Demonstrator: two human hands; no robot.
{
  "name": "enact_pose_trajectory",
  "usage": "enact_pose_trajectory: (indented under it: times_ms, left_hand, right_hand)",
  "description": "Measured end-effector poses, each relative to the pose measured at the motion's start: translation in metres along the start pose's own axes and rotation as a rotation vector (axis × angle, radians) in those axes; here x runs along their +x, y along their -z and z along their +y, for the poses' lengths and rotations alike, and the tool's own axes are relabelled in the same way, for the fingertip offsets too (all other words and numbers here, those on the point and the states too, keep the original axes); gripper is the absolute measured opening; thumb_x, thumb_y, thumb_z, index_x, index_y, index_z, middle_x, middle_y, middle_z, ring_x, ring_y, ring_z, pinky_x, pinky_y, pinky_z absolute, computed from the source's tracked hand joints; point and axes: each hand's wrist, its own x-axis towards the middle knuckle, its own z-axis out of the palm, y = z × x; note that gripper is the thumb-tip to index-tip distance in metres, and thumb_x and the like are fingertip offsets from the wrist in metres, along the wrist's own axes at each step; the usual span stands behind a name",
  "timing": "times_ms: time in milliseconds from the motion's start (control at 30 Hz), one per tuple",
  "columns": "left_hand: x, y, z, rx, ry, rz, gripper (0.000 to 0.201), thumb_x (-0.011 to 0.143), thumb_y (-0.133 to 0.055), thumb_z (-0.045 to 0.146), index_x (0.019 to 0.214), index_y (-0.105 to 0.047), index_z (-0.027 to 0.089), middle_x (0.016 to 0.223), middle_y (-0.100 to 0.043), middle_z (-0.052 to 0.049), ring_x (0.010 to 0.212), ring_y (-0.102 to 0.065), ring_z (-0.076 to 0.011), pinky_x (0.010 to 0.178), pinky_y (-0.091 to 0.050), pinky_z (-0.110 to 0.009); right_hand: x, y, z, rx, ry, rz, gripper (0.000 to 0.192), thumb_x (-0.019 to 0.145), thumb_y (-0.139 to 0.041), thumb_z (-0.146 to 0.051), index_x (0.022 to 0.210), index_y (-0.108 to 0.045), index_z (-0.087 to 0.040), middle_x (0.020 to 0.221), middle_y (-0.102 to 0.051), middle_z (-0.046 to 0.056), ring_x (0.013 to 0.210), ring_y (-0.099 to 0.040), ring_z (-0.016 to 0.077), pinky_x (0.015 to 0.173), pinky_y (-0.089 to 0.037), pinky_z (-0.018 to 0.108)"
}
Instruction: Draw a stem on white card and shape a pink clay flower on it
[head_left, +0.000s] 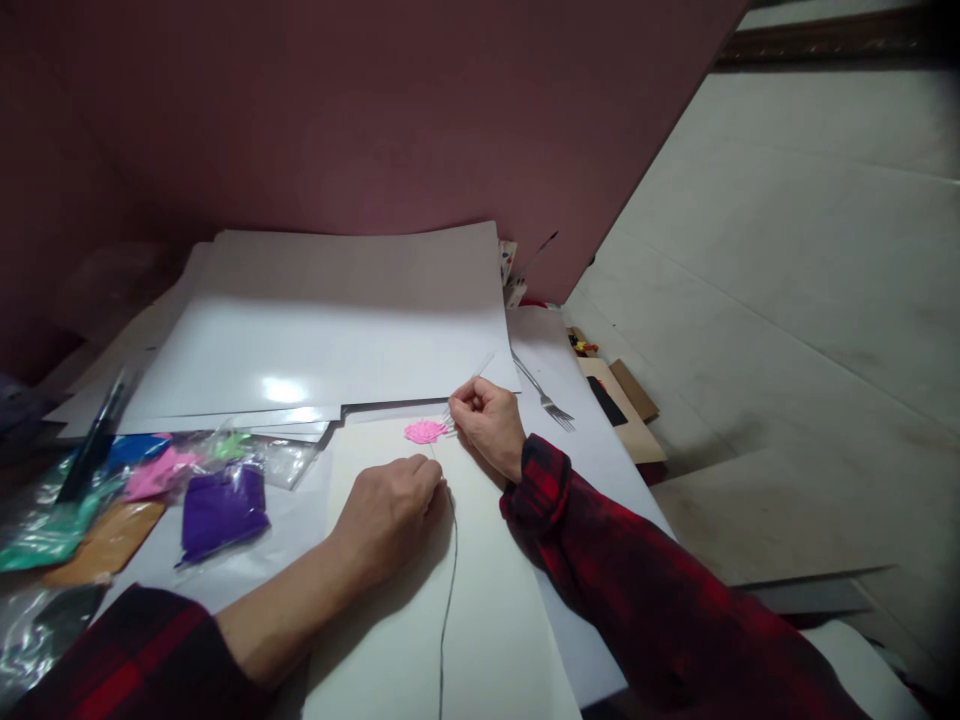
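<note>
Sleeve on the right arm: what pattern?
Red and black plaid on the sleeve, clearest in the head view.

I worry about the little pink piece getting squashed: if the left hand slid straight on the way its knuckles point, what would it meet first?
Probably the pink piece, just ahead of the left hand on the cream sheet; depth is unclear.

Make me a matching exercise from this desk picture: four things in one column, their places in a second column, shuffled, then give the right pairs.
Things:
1. pink flower piece
2. fork
3. purple packet
4. dark thread

Places:
A. lying on white paper, right of the right hand
B. trailing from the left hand toward the near edge of the cream sheet
C. on the cream sheet, just beyond the left hand and left of the right hand
D. among plastic bags, left of the cream sheet

Pairs: 1-C, 2-A, 3-D, 4-B
</note>
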Motion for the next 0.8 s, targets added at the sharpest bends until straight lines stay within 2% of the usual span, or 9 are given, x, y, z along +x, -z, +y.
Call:
enact_pose_trajectory:
  times_ms: [400, 800]
  left_hand:
    - [0.0003, -0.0001, -0.0014, -0.006, 0.000, -0.010, 0.025, 0.081, -0.043, 0.010, 0.057, -0.048, 0.018, 0.052, -0.050, 0.000, 0.045, -0.037, -0.0120, 0.046, -0.022, -0.029]
    - [-0.0009, -0.0009, 0.0001, -0.015, 0.021, -0.008, 0.026, 0.081, -0.043, 0.010, 0.056, -0.047, 0.018, 0.052, -0.048, 0.000, 0.046, -0.036, -0.0116, 0.048, -0.021, -0.029]
  right_hand:
    - [-0.0007, -0.0001, 0.0046, -0.065, 0.076, -0.061, 0.008, 0.076, -0.057, -0.023, 0.070, -0.057, -0.017, 0.056, -0.053, -0.004, 0.050, -0.047, 0.0095, 0.049, -0.038, 0.022]
    - [-0.0011, -0.0009, 0.0064, -0.180, 0.129, -0.037, 0.010, 0.078, -0.055, -0.021, 0.069, -0.056, -0.018, 0.056, -0.053, -0.004, 0.050, -0.046, 0.0096, 0.054, -0.040, 0.023]
